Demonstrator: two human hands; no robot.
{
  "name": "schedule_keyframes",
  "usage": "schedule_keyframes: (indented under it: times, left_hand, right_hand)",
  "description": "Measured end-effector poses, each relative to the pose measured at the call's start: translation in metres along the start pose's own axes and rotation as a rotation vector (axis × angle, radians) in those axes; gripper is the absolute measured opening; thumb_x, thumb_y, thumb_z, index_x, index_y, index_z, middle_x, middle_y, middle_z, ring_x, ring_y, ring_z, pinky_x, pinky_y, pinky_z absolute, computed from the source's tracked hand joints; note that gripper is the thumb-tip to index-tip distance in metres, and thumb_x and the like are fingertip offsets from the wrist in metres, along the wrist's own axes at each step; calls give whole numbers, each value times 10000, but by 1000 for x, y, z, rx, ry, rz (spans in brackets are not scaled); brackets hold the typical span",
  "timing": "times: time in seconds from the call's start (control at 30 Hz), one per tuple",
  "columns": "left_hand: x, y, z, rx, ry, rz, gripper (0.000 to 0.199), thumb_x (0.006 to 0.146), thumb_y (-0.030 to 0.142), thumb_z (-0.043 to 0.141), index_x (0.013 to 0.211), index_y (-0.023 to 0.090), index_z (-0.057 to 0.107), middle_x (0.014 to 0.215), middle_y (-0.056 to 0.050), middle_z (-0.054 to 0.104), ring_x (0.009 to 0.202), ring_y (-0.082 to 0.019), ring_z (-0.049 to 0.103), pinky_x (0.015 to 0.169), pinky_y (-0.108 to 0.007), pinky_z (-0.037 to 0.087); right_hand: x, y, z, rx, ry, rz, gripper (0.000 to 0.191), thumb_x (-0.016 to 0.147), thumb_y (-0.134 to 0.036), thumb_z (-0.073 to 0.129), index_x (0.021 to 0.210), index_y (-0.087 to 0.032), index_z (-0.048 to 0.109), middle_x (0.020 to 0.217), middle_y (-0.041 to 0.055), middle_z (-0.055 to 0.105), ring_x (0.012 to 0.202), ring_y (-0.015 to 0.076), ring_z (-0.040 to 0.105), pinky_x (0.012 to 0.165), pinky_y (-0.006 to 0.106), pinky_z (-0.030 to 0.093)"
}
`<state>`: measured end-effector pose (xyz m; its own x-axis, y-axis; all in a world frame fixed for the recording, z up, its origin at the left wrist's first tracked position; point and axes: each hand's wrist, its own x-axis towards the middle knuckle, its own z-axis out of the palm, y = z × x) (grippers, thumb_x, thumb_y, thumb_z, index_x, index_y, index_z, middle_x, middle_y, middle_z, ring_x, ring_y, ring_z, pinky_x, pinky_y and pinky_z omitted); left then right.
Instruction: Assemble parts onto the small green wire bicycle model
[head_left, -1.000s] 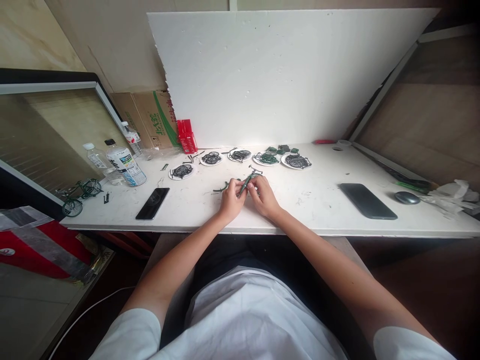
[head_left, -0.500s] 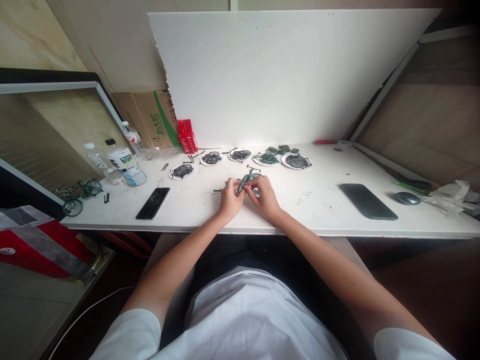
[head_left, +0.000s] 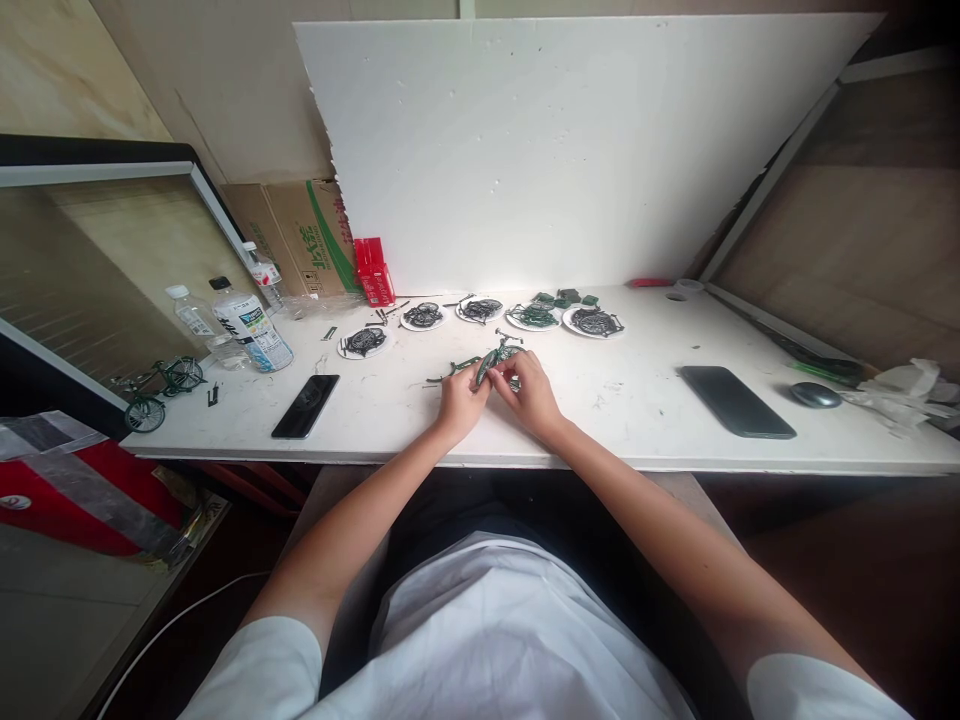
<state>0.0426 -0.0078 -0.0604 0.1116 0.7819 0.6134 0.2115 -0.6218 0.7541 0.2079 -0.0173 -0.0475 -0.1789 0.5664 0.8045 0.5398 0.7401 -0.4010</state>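
Note:
A small green model bicycle [head_left: 491,360] is held between my two hands near the table's middle, its handlebar pointing away from me. My left hand [head_left: 461,402] has its fingers closed on the bicycle's left side. On the other side, my right hand [head_left: 527,392] pinches it with thumb and fingers, hiding part of the frame. Some green and dark parts [head_left: 466,364] lie just beyond my left hand. Farther back are white plates of dark parts, one being the near left plate [head_left: 364,343], and a plate of green parts [head_left: 533,317].
At the left stand a finished-looking green bicycle [head_left: 163,385], several plastic bottles [head_left: 259,335] and a black phone [head_left: 305,406]. A red box [head_left: 374,272] is at the back. To the right lie a dark flat case [head_left: 736,402] and a mouse [head_left: 816,396].
The fingers of my left hand have shifted slightly down, showing more of the green parts behind them. Both hands still hold the bicycle in nearly the same place.

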Motion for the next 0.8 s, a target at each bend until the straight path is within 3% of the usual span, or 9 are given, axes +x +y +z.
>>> schedule_keyframes:
  times: [0.3, 0.5, 0.8]
  left_hand:
    - [1, 1, 1, 67, 30, 2, 188, 979, 228, 663, 1109, 166, 784, 952, -95, 828, 796, -215, 769, 732, -290, 584]
    - [0, 2, 0, 41, 21, -16, 167, 991, 245, 650, 1069, 170, 777, 991, -108, 829, 887, -239, 798, 795, -302, 594]
    - [-1, -2, 1, 75, 33, -29, 157, 976, 258, 668, 1046, 166, 775, 888, -83, 801, 793, -213, 762, 747, -287, 581]
  right_hand:
    - [3, -8, -3, 12, -4, -16, 40, 1055, -293, 610, 1035, -258, 615, 897, 63, 654, 877, 268, 584, 797, 445, 478]
    - [2, -5, -2, -31, -9, -39, 89, 1085, -306, 581, 1035, -250, 629, 885, 62, 649, 870, 266, 571, 776, 427, 471]
    - [1, -6, -1, -220, -16, -57, 168, 1109, -332, 546, 1009, -238, 643, 831, 74, 649, 836, 280, 549, 740, 424, 455]
